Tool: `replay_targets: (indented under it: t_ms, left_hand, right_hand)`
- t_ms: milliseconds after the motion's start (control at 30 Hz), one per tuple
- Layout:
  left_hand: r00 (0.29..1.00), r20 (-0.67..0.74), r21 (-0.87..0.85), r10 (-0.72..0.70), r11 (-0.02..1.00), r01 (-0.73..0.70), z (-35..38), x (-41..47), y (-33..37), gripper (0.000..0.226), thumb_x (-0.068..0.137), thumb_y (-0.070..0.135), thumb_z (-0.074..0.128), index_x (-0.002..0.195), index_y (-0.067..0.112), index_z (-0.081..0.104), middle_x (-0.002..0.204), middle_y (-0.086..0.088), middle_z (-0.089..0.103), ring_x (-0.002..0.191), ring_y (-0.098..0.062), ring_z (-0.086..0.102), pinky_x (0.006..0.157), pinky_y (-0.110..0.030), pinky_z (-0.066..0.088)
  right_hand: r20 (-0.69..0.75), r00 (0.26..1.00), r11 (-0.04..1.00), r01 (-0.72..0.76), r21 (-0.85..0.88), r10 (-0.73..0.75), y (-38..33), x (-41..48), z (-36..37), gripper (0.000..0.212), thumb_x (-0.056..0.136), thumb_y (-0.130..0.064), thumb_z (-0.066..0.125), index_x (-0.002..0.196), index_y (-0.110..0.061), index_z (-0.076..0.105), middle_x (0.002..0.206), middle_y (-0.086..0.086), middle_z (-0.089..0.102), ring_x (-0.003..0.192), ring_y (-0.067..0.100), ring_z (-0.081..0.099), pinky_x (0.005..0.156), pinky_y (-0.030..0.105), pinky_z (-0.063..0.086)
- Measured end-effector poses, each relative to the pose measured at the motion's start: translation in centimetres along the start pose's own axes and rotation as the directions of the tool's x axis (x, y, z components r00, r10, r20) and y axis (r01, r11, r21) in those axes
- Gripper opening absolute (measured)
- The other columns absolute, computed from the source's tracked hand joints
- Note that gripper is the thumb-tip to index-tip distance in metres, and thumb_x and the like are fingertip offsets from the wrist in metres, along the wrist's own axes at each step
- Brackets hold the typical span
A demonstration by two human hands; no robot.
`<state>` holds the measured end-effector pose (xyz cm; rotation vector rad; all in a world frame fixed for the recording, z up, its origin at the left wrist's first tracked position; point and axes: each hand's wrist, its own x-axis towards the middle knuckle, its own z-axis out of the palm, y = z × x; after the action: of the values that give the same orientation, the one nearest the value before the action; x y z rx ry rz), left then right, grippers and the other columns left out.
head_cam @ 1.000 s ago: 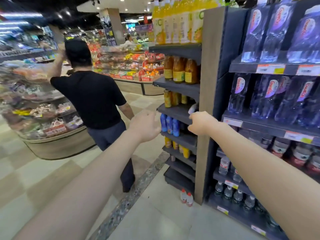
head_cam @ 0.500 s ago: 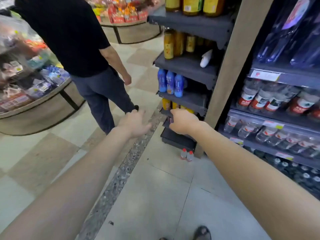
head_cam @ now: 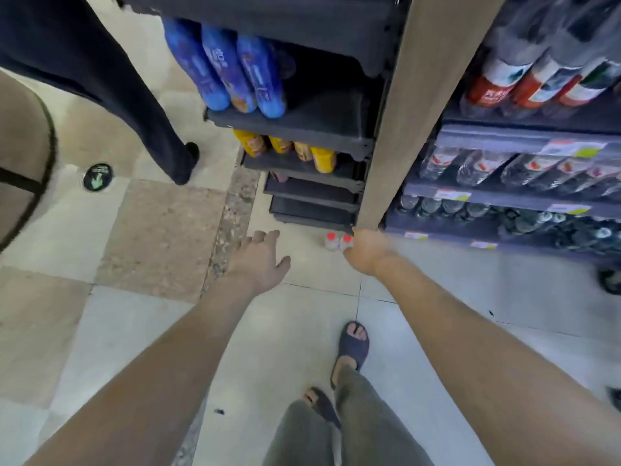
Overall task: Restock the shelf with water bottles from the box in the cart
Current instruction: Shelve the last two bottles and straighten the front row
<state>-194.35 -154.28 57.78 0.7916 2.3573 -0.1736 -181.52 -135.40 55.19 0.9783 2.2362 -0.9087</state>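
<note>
Two small clear water bottles (head_cam: 337,241) with red caps stand on the floor at the foot of the shelf's wooden end panel (head_cam: 416,105). My right hand (head_cam: 364,252) is low beside them, touching or just right of them; its fingers are hidden, so its grip is unclear. My left hand (head_cam: 260,260) hovers over the floor to their left, fingers spread and empty. The shelf (head_cam: 504,196) at right holds rows of water bottles. Neither a box nor a cart body is visible.
The end shelving (head_cam: 302,129) carries blue and yellow bottles. Another person's dark-trousered leg (head_cam: 141,105) stands at upper left by a round display stand (head_cam: 23,156). My sandalled feet (head_cam: 353,344) are below. A black wheel (head_cam: 610,280) shows at the right edge.
My view has tilted down sharply toward the floor. Both hands have dropped low, and the right hand has reached the two bottles on the floor. The other person has stepped away.
</note>
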Motion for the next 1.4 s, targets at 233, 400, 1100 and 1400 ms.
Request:
replay_targets:
  t_ms: [233, 400, 1100, 1400]
  left_hand:
    - [0.993, 0.114, 0.04, 0.034, 0.998, -0.039, 8.3, 8.6, -0.2, 0.064, 0.104, 0.05, 0.048, 0.159, 0.02, 0.034, 0.149, -0.014, 0.051, 0.135, -0.039, 0.049, 0.111, -0.046, 0.041]
    - [0.977, 0.197, 0.115, 0.081, 0.988, -0.105, 15.8, 16.0, -0.1, 0.06, 0.103, 0.049, 0.047, 0.154, 0.017, 0.039, 0.144, -0.014, 0.053, 0.133, -0.038, 0.051, 0.11, -0.046, 0.043]
    - [0.992, 0.11, -0.51, 0.069, 0.86, -0.003, 40.8, 46.5, -1.2, 0.116, 0.083, 0.044, 0.086, 0.167, 0.028, 0.009, 0.168, 0.0, 0.036, 0.15, -0.027, 0.042, 0.117, -0.036, 0.041]
    - [0.989, -0.082, -0.628, 0.123, 0.764, -0.147, 42.8, 50.4, 0.4, 0.088, 0.066, 0.038, 0.099, 0.141, 0.032, 0.052, 0.126, 0.014, 0.064, 0.116, -0.017, 0.065, 0.096, -0.029, 0.052]
  right_hand:
    - [0.066, 0.982, 0.981, -0.181, 0.064, 0.176, 4.0, 7.2, 5.7, 0.058, 0.101, -0.027, 0.053, 0.155, -0.012, 0.036, 0.139, 0.016, 0.058, 0.126, 0.036, 0.056, 0.094, 0.035, 0.047]
    - [0.075, 0.973, 0.976, -0.219, -0.017, 0.22, 7.1, 13.0, 11.0, 0.054, 0.103, -0.025, 0.05, 0.153, -0.011, 0.037, 0.144, 0.014, 0.054, 0.129, 0.033, 0.054, 0.094, 0.036, 0.047]
    - [-0.13, 0.951, 0.929, -0.236, 0.284, 0.282, 18.9, 44.2, 31.2, 0.083, 0.082, -0.044, 0.082, 0.149, -0.024, 0.036, 0.117, 0.0, 0.055, 0.092, 0.024, 0.055, 0.071, 0.031, 0.043]
    - [-0.253, 0.948, 0.859, -0.038, 0.511, 0.193, 19.8, 47.5, 33.0, 0.07, 0.072, -0.045, 0.088, 0.132, -0.032, 0.054, 0.111, -0.011, 0.063, 0.101, 0.015, 0.062, 0.075, 0.021, 0.045]
